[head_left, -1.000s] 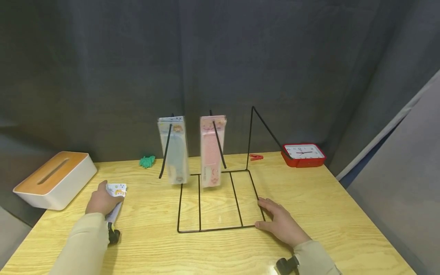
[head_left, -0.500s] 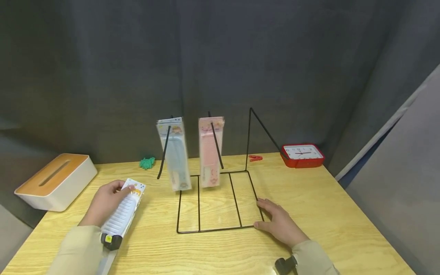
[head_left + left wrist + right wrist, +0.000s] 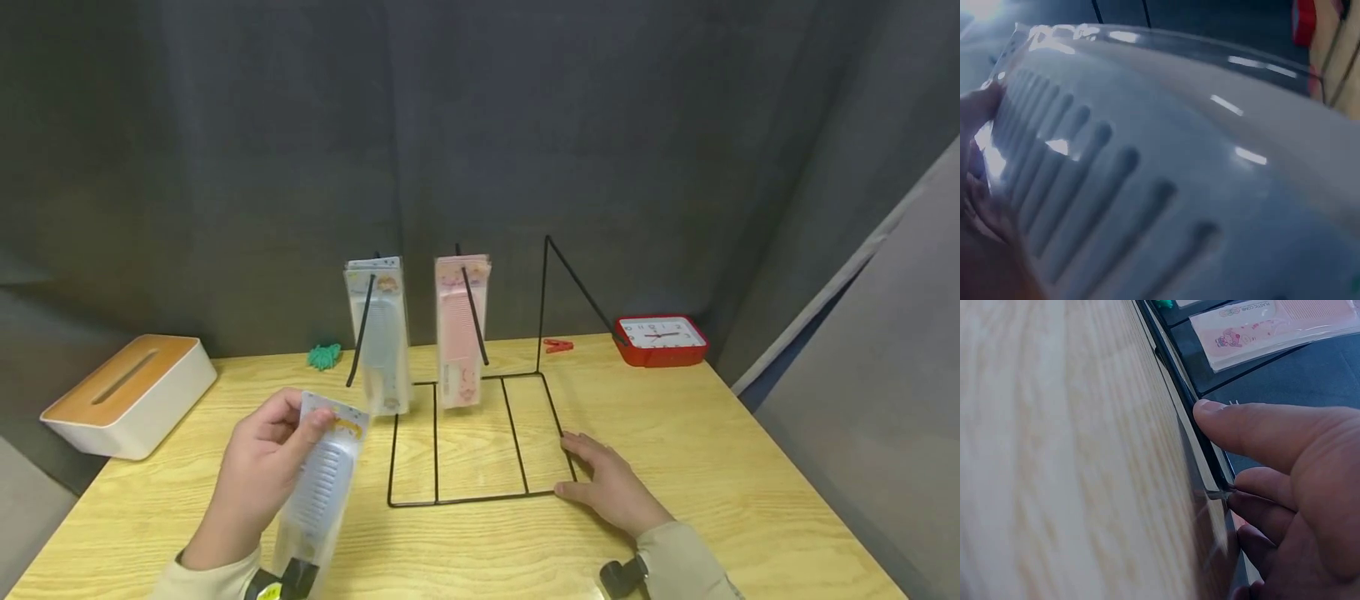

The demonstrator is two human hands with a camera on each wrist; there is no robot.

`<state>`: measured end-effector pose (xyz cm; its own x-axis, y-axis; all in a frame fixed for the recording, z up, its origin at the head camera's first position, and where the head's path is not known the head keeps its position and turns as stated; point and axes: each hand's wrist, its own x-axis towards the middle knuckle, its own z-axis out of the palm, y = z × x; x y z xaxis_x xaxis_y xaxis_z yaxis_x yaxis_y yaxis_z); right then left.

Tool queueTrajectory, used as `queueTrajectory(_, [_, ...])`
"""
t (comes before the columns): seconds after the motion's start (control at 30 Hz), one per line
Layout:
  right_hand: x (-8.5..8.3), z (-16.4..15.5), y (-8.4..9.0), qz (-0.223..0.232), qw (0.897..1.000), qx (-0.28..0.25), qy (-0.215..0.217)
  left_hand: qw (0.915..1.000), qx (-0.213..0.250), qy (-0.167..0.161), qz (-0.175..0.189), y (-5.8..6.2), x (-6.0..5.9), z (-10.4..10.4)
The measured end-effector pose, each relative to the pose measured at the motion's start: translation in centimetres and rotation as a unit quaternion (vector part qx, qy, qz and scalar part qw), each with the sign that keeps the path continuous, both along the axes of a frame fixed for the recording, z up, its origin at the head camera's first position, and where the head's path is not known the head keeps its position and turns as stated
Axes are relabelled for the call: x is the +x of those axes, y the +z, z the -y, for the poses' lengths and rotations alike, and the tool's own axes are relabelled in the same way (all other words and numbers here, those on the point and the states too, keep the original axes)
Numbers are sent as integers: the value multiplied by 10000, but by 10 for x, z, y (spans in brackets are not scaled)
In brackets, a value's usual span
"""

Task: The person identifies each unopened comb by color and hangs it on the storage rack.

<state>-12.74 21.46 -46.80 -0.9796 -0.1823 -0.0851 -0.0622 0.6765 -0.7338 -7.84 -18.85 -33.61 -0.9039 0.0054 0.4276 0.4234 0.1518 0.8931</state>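
A pale blue comb in a clear packet (image 3: 322,487) hangs from my left hand (image 3: 258,467), pinched near its printed top card between thumb and fingers. Its ridged teeth fill the left wrist view. My right hand (image 3: 611,483) rests at the front right corner of a black wire rack (image 3: 480,500), thumb at the front bar and fingers along the side bar. From the rack's left hook hang blue packaged combs (image 3: 384,342), and on the middle hook are pink packaged combs (image 3: 461,333). The right hook (image 3: 585,283) carries nothing.
A white tissue box (image 3: 135,396) with a wooden lid stands at the left. Behind the rack lie a green tangled bundle (image 3: 324,357) and a red clip (image 3: 558,345). A red clock (image 3: 663,340) sits at the back right, beneath the right hook's tip.
My left hand has picked up the packaged comb from the table at the left and brought it rightward, toward the rack. The right hand has stayed at the rack's corner.
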Motion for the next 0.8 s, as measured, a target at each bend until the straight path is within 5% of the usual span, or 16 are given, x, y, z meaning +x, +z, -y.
queueTrajectory(0.13, [0,-1,1,-25,10000,7,-1,9949,586,-219,-789,12,8,-23])
queueTrajectory(0.23, [0,-1,1,7,10000,-5,3,9929,685,46,-969,17,9,-34])
queueTrajectory(0.43, [-1,1,1,18,10000,-7,-3,9936,743,806,-279,22,5,-41])
queueTrajectory(0.63, [-2,1,1,-61,10000,67,32,9918,820,947,258,18,-3,-40])
queueTrajectory(0.8, [-1,0,0,-26,10000,57,21,9917,757,975,349,16,-25,-42])
